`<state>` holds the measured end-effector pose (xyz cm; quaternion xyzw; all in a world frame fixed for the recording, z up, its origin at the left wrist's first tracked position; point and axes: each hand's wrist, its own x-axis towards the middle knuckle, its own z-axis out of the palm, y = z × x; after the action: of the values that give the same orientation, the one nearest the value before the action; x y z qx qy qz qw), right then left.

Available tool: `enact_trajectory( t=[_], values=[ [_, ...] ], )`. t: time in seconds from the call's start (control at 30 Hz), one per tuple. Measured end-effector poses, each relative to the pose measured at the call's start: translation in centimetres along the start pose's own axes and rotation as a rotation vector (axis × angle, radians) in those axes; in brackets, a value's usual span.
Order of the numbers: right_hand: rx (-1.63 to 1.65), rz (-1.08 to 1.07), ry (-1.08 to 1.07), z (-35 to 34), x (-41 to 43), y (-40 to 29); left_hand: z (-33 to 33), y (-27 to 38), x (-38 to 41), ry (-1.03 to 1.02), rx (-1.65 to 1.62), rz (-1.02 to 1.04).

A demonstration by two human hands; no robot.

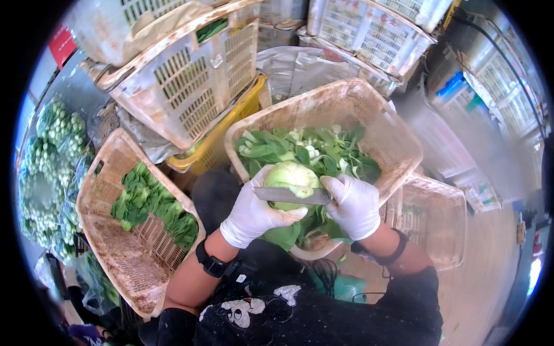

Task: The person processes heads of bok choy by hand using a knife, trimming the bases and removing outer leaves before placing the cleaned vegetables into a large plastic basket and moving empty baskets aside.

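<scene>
My left hand (pixel 251 214), in a white glove, cups a pale green head of leafy vegetable (pixel 292 172), likely bok choy, with its thick base turned up. In my right hand (pixel 355 208), gloved too, is a knife with a broad metal blade (pixel 294 196). The blade lies across the front of the head, its tip over my left hand; whether it is cutting in cannot be told. Both hands are above the near end of a stained plastic crate (pixel 381 119). Loose green leaves and pale stem pieces (pixel 277 149) lie in that crate.
At left, a tilted crate (pixel 123 268) holds trimmed greens (pixel 147 197). A tall white crate (pixel 186 82) stands over a yellow crate (pixel 242 112) ahead. Bagged vegetables (pixel 52 177) are piled at far left. Another crate (pixel 437 220) sits at right, and stacked crates (pixel 368 30) stand behind.
</scene>
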<state>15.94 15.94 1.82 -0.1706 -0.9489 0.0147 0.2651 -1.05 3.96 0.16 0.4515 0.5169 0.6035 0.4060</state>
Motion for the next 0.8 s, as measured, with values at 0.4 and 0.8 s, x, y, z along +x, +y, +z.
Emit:
enact_trajectory(
  t=[0.4,0.8],
  values=[
    [1.059,0.929,0.044,2.8,-4.0,6.2,1.7,-4.1,3.7,0.021,-0.083,0.009],
    [1.575,0.676,0.012,6.4,-3.2,3.8,0.8,-1.9,4.3,-0.156,0.558,-0.124]
  ],
)
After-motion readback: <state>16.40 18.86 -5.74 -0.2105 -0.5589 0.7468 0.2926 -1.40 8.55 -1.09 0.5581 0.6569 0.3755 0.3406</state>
